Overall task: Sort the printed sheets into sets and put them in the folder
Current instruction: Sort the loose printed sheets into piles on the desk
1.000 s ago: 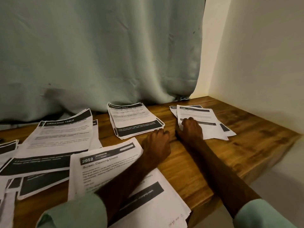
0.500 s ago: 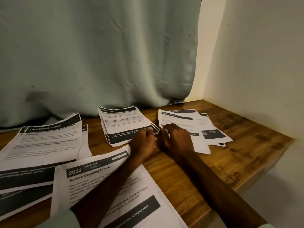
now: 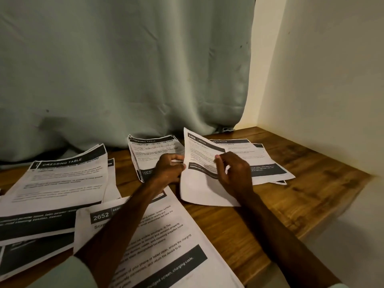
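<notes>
A printed sheet numbered 3408 (image 3: 199, 154) is raised off the wooden table (image 3: 291, 196), its far edge tilted up. My right hand (image 3: 234, 175) pinches it near its dark band, thumb on top. My left hand (image 3: 168, 169) holds the sheet's left edge with curled fingers. Behind the raised sheet lies a small pile of sheets (image 3: 259, 161) headed MULTI-ROOM. A stack headed DRESSING TABLE (image 3: 149, 150) sits just left of my left hand. No folder is in view.
A fanned pile of DRESSING TABLE sheets (image 3: 62, 179) covers the left of the table. A sheet numbered 2652 (image 3: 158, 242) lies under my left forearm near the front edge. A grey-green curtain (image 3: 124, 69) hangs behind; a cream wall (image 3: 322, 80) bounds the right.
Both hands came together at the right pile and lifted its top sheet toward me; a second ago the right hand lay flat on that pile and the left was a fist on the table.
</notes>
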Demonstrator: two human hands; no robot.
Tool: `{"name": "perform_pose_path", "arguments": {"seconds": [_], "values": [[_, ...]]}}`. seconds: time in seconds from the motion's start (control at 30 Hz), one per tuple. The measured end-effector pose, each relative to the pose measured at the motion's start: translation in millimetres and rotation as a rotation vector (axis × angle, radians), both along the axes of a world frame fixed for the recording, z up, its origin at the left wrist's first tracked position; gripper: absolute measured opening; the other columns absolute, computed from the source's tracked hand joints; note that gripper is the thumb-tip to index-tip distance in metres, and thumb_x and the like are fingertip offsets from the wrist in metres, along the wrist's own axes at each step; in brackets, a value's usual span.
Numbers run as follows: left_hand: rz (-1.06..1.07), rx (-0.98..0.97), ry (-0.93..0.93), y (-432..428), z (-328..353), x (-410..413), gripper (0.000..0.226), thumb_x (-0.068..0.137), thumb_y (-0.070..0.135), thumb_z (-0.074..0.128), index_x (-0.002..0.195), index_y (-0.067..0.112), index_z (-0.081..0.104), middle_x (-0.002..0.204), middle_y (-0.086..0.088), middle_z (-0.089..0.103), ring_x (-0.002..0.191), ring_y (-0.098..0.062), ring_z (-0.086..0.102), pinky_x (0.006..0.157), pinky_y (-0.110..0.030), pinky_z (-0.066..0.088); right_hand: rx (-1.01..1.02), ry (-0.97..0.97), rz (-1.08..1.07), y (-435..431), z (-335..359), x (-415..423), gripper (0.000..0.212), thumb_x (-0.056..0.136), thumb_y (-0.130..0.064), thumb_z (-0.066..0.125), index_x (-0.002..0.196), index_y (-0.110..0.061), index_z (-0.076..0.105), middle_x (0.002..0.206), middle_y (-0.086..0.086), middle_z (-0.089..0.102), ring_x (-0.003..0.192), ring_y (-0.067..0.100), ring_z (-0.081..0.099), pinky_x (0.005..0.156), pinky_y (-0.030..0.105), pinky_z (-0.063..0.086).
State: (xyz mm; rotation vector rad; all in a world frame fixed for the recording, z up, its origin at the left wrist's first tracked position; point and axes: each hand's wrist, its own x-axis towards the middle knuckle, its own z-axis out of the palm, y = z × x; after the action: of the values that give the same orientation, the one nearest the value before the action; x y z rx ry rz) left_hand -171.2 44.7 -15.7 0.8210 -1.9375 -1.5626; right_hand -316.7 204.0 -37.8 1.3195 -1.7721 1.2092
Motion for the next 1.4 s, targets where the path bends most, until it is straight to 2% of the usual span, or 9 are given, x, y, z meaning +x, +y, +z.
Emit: {"name": "perform_pose_path", "arguments": {"seconds": [0.13, 0.23, 0.33, 0.53, 0.73, 0.87, 0.97, 1.27, 1.4], "values": [[0.157, -0.201, 0.079, -16.0, 11.1, 9.8, 0.012, 0.097, 0.013, 0.064, 0.103, 0.017, 0.072, 0.107, -0.005, 0.075, 0.094, -0.025, 0.072, 0.089, -0.046, 0.060, 0.031, -0.363, -0.425, 4.6, -10.1, -35.6, 0.028, 0.093, -0.029, 0.071, 0.117, -0.020, 0.062, 0.124, 0.003, 0.065, 0.109, 0.019, 0.062, 0.091, 0.032, 0.052], [0.232, -0.223, 0.163, -23.7, 14.7, 14.2, 0.011, 0.099, 0.016, 0.061, 0.104, 0.013, 0.071, 0.107, -0.006, 0.073, 0.099, -0.028, 0.069, 0.093, -0.045, 0.057, 0.217, -0.545, -0.580, 10.6, -10.9, -68.9, 0.057, 0.091, -0.034, 0.073, 0.138, -0.013, 0.051, 0.152, 0.013, 0.044, 0.140, 0.032, 0.040, 0.117, 0.051, 0.036], [0.200, -0.206, 0.195, -24.0, 10.9, 11.4, 0.013, 0.100, 0.024, 0.063, 0.106, 0.013, 0.067, 0.107, -0.007, 0.072, 0.101, -0.030, 0.069, 0.095, -0.046, 0.056, 0.469, -0.713, -0.647, 17.6, -16.5, -83.5, 0.089, 0.087, -0.058, 0.070, 0.153, -0.012, 0.031, 0.166, 0.016, 0.016, 0.154, 0.038, 0.011, 0.124, 0.060, 0.011], [0.143, -0.222, 0.231, -25.4, 7.5, 11.2, 0.009, 0.101, 0.027, 0.061, 0.105, 0.019, 0.062, 0.109, -0.007, 0.071, 0.101, -0.030, 0.070, 0.095, -0.049, 0.056, 0.732, -0.628, -0.677, 16.3, -30.4, -69.9, 0.090, 0.091, -0.081, 0.035, 0.152, -0.014, 0.034, 0.164, 0.019, 0.025, 0.153, 0.041, 0.016, 0.120, 0.065, 0.007], [0.141, -0.261, 0.194, -29.9, 3.2, 12.5, 0.015, 0.103, 0.027, 0.058, 0.111, 0.016, 0.061, 0.110, -0.006, 0.071, 0.097, -0.026, 0.070, 0.091, -0.043, 0.057, 0.673, -0.550, -0.733, 18.3, -11.7, -56.9, 0.045, 0.097, -0.054, 0.056, 0.123, -0.017, 0.061, 0.139, 0.010, 0.056, 0.138, 0.034, 0.042, 0.120, 0.056, 0.024], [0.127, -0.260, 0.198, -32.9, 1.4, 13.1, 0.014, 0.103, 0.027, 0.058, 0.111, 0.016, 0.060, 0.111, -0.007, 0.071, 0.094, -0.023, 0.069, 0.081, -0.034, 0.056, 0.534, -0.627, -0.774, 27.5, -11.6, -88.8, 0.069, 0.089, -0.060, 0.066, 0.136, -0.013, 0.052, 0.152, 0.015, 0.041, 0.144, 0.037, 0.032, 0.119, 0.057, 0.027], [0.120, -0.242, 0.216, -34.8, -0.2, 12.7, 0.009, 0.102, 0.027, 0.059, 0.106, 0.020, 0.061, 0.108, -0.006, 0.071, 0.097, -0.028, 0.070, 0.089, -0.044, 0.058, 0.533, -0.742, -0.759, 36.3, -22.8, -101.0, 0.092, 0.081, -0.072, 0.066, 0.145, -0.011, 0.040, 0.157, 0.017, 0.035, 0.147, 0.039, 0.029, 0.119, 0.056, 0.027], [0.105, -0.233, 0.243, -37.2, -3.0, 11.1, 0.003, 0.101, 0.028, 0.060, 0.102, 0.025, 0.061, 0.108, -0.005, 0.070, 0.101, -0.031, 0.069, 0.095, -0.052, 0.056, 0.400, -0.705, -0.785, 33.1, -27.3, -106.6, 0.086, 0.072, -0.059, 0.082, 0.135, -0.016, 0.043, 0.142, 0.016, 0.047, 0.131, 0.038, 0.045, 0.107, 0.056, 0.043], [0.076, -0.241, 0.267, -34.4, -2.9, 10.7, 0.001, 0.101, 0.026, 0.059, 0.101, 0.027, 0.061, 0.107, -0.003, 0.070, 0.101, -0.030, 0.069, 0.094, -0.049, 0.056, 0.348, -0.735, -0.781, 33.8, -42.3, -122.4, 0.053, 0.072, -0.063, 0.076, 0.101, -0.023, 0.056, 0.130, 0.016, 0.055, 0.118, 0.037, 0.053, 0.100, 0.056, 0.047]]}}
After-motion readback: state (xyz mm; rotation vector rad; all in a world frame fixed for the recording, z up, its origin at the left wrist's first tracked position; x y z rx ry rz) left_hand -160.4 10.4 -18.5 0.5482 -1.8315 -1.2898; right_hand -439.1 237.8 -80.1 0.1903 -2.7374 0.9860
